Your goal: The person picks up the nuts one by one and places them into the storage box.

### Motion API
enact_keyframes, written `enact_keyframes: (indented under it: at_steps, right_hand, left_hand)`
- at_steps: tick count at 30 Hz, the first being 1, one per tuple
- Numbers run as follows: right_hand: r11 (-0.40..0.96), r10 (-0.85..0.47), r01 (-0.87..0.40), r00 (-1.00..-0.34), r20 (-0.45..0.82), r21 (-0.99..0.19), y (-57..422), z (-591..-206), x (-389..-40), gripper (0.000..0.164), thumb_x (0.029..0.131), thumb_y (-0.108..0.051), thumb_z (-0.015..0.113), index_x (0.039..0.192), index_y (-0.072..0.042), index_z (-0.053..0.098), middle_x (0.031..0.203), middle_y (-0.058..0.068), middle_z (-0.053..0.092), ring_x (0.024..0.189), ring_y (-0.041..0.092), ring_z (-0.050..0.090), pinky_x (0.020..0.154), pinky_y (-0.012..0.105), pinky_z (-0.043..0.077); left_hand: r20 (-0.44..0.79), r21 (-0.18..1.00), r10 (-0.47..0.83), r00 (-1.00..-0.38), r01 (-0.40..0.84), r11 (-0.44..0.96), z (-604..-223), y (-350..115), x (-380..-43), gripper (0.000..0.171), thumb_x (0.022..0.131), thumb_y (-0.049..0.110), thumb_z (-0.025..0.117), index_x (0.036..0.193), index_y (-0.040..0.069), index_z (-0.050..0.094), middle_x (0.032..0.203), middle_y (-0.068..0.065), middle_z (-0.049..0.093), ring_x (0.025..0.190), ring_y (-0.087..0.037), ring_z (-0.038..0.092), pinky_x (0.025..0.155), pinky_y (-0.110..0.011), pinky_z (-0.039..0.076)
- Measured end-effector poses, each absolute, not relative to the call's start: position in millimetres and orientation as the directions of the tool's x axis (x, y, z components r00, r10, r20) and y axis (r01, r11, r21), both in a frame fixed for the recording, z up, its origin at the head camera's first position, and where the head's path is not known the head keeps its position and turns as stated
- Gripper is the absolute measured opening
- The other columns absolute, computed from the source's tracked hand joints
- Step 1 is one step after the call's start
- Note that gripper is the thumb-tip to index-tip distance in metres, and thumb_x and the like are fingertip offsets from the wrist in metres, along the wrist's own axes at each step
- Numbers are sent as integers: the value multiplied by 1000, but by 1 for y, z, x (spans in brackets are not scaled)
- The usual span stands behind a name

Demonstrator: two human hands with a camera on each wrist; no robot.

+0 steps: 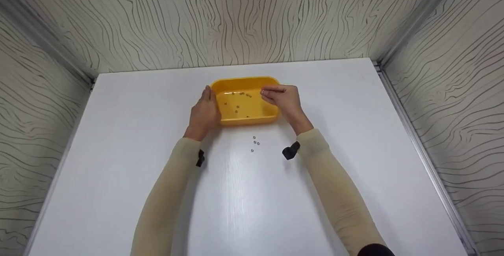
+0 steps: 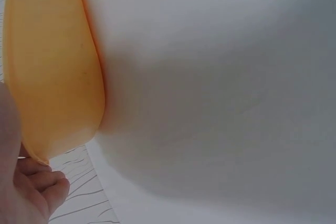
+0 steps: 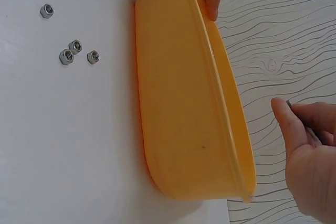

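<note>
While facing a pale back wall (image 1: 232, 19) lined with dark, wavy wood grain, works between matching side walls (image 1: 464, 71). Has grey metal framing (image 1: 413, 15) running up both back corners and along the sides. Leans on no colour but white for the broad surface (image 1: 118, 193), glossy toward the near middle and crossed by the soft shadows of both arms.

Reaches forward in long beige sleeves (image 1: 338, 185), with the forearms slanting inward toward the far middle of the surface. Has the yellow tray (image 1: 252, 121) there, upright near the back edge. Grips its left end with the left hand (image 1: 204, 114), with fingers bent over the rim. Holds the right hand (image 1: 284, 97) above the tray's right end, with fingers pointing left.

Wears black devices (image 1: 291, 151) at both wrists. Shows also a rounded black thing (image 1: 376, 250) by the right forearm, cut off by the lower edge of the head view; cannot tell what.

Pinches a small metal nut (image 1: 263, 91) between right thumb and fingertips, with only a dark edge visible from the right wrist. Has several more nuts (image 1: 238, 107) scattered inside the tray, and four loose silver nuts (image 3: 66, 56) on the surface before it: two side by side, one nearer the tray, one farther off.
</note>
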State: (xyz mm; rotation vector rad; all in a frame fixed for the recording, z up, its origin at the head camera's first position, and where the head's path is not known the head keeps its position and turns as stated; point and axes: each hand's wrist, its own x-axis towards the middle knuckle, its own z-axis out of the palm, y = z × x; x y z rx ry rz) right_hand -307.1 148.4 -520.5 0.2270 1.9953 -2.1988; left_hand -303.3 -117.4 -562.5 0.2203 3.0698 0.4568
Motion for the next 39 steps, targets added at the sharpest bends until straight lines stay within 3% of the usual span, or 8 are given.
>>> enact_keyframes:
  at_steps: [4,11,17,24,33,39]
  right_hand:
    - [-83,9,236,-971,-237,-968,146,-519,-310,29,98,0,69,126,7,72,130,24,72,116,27,76,91,25,64]
    - [-65,64,229,-970,-233,-971,143,-523,-312,25,99,3,66,123,7,73,129,26,71,122,35,72,93,26,64]
    - [69,102,215,-973,-208,-974,141,-527,-311,25,101,1,64,124,4,73,127,21,73,127,37,68,99,28,62]
    - [278,135,161,-983,-128,-947,137,-529,-311,21,100,-3,67,117,-6,79,125,12,75,118,23,72,104,31,61]
    - [235,14,94,-996,-93,-968,133,-529,-299,19,100,-11,71,117,-6,78,118,12,76,108,24,75,92,32,66]
    - [403,-85,-54,-996,21,-913,136,-528,-282,21,98,-18,75,117,-10,79,116,8,77,105,23,72,92,31,64]
  left_hand:
    - [8,276,143,-990,140,951,-563,-118,-303,59,112,17,37,162,-10,22,172,-27,23,160,-38,32,127,-50,38]
    - [1,305,147,-989,141,942,-564,-117,-302,59,113,16,35,163,-9,19,173,-27,20,161,-37,30,130,-49,33]
    - [21,318,166,-986,164,934,-565,-118,-301,59,112,16,35,163,-9,20,172,-28,21,160,-38,31,130,-49,34]
    - [-15,333,136,-991,124,935,-564,-117,-302,61,113,18,35,165,-5,15,175,-24,17,161,-36,29,131,-48,31]
    - [-9,327,133,-991,123,937,-563,-118,-301,59,112,15,35,164,-8,18,174,-25,19,160,-37,31,129,-49,35]
    - [-5,318,136,-991,128,940,-563,-117,-302,59,112,17,33,164,-7,19,174,-25,18,161,-38,28,130,-50,33]
